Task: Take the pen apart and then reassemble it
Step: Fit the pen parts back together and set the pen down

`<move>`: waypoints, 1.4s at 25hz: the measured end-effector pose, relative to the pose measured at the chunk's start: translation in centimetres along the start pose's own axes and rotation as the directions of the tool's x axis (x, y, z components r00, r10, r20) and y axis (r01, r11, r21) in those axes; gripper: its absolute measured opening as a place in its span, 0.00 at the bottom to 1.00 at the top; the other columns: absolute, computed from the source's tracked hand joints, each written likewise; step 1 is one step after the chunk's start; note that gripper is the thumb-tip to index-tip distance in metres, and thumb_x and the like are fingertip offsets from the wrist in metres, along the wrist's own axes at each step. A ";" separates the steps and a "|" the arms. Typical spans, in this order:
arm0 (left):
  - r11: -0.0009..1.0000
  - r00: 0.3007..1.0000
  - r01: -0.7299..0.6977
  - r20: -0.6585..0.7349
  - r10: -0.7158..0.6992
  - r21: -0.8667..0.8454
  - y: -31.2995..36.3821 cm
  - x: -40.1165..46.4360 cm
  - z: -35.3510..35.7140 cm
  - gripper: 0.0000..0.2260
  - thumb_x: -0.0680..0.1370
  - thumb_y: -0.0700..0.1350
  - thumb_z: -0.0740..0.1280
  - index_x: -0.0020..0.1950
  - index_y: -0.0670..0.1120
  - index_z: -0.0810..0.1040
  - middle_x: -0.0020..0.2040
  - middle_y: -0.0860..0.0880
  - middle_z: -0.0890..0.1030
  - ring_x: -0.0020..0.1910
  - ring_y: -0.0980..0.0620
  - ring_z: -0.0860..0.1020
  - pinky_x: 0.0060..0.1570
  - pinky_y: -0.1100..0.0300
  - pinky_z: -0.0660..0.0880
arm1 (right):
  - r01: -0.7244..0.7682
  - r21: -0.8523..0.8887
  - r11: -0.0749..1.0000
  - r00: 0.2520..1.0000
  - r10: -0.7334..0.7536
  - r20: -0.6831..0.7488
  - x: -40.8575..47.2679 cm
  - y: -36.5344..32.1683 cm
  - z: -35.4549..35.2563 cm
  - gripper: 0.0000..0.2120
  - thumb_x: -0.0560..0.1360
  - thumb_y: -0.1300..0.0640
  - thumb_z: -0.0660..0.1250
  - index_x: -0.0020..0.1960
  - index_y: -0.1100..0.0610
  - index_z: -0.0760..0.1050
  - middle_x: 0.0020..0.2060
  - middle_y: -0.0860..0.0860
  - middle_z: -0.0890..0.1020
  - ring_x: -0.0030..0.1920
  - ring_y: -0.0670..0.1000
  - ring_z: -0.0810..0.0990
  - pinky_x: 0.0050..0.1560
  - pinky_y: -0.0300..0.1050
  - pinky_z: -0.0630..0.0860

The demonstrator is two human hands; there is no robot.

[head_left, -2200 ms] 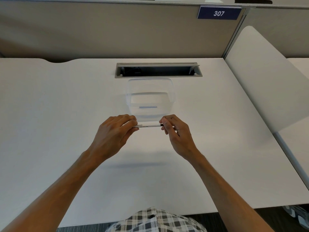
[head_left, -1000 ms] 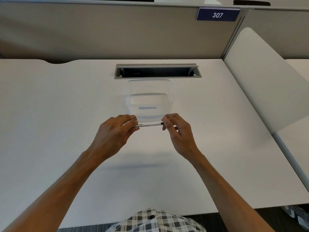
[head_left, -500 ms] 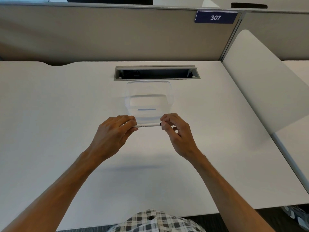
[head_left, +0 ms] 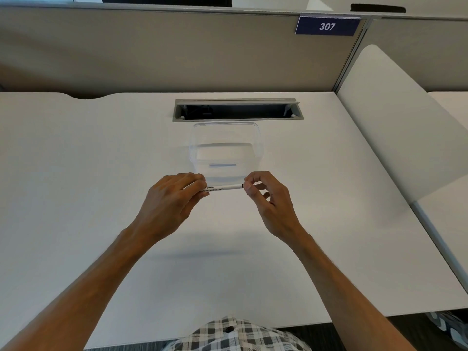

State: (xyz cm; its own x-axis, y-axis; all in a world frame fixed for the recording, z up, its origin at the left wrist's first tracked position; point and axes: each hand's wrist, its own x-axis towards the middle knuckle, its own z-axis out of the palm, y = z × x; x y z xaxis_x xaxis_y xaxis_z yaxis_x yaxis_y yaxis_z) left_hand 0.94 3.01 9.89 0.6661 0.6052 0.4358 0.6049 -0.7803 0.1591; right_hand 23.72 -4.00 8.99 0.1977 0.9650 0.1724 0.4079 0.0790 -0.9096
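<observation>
A thin white pen (head_left: 222, 187) with black printing on its barrel lies level between my two hands, a little above the white desk (head_left: 76, 173). My left hand (head_left: 172, 198) grips its left end, fingers curled over the barrel and hiding that end. My right hand (head_left: 266, 198) pinches the dark right end between thumb and forefinger. The middle stretch of the barrel shows between the hands.
A clear plastic container (head_left: 225, 148) stands just behind the pen. Behind it a grey cable slot (head_left: 238, 109) is sunk into the desk. A beige partition (head_left: 177, 51) with a blue 307 sign (head_left: 327, 26) closes the back; a white divider (head_left: 395, 127) stands at the right.
My right fingers have shifted on the pen's right end, from covering it to pinching just its tip. The pen and my left hand have stayed put. The view has tilted slightly.
</observation>
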 end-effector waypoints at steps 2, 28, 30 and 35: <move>1.000 1.000 -0.002 0.003 0.002 0.005 -0.1 0.0 0.1 0.10 0.81 0.49 0.59 0.51 0.46 0.77 0.52 0.52 0.81 0.44 0.47 0.80 0.40 0.54 0.74 | 0.016 0.012 1.000 1.000 -0.016 0.013 -0.1 0.1 0.0 0.03 0.77 0.49 0.63 0.45 0.45 0.73 0.49 0.41 0.80 0.46 0.42 0.79 0.36 0.32 0.67; 0.999 0.999 -0.043 -0.007 0.043 0.007 -0.2 0.0 0.0 0.10 0.81 0.50 0.60 0.52 0.46 0.77 0.55 0.49 0.82 0.48 0.47 0.80 0.50 0.55 0.73 | 0.072 0.071 0.995 0.997 -0.072 -0.003 -0.4 -0.5 -0.6 0.03 0.77 0.55 0.66 0.48 0.46 0.75 0.51 0.42 0.80 0.48 0.46 0.81 0.43 0.49 0.74; 0.999 0.999 -0.044 -0.006 0.044 0.007 -0.1 0.2 -0.1 0.10 0.81 0.50 0.59 0.52 0.46 0.77 0.55 0.49 0.82 0.48 0.47 0.80 0.50 0.54 0.73 | 0.083 0.064 0.995 0.997 -0.082 -0.011 -0.4 -0.4 -0.6 0.03 0.77 0.55 0.66 0.48 0.48 0.76 0.51 0.41 0.80 0.48 0.46 0.81 0.43 0.48 0.74; 0.999 0.999 -0.052 -0.011 0.052 0.009 0.0 0.4 -0.2 0.10 0.81 0.49 0.60 0.52 0.45 0.78 0.54 0.49 0.82 0.48 0.46 0.80 0.50 0.53 0.74 | 0.076 0.050 0.996 0.997 -0.075 -0.023 -0.2 -0.1 -0.6 0.03 0.77 0.55 0.66 0.46 0.53 0.77 0.51 0.41 0.80 0.48 0.44 0.80 0.42 0.42 0.72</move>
State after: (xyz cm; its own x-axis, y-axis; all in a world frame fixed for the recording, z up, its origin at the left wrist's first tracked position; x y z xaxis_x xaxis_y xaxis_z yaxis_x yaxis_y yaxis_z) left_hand 1.10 3.24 10.25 0.6919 0.5616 0.4537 0.5729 -0.8095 0.1284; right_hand 24.12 -4.38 9.26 0.1869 0.9504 0.2486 0.3764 0.1644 -0.9118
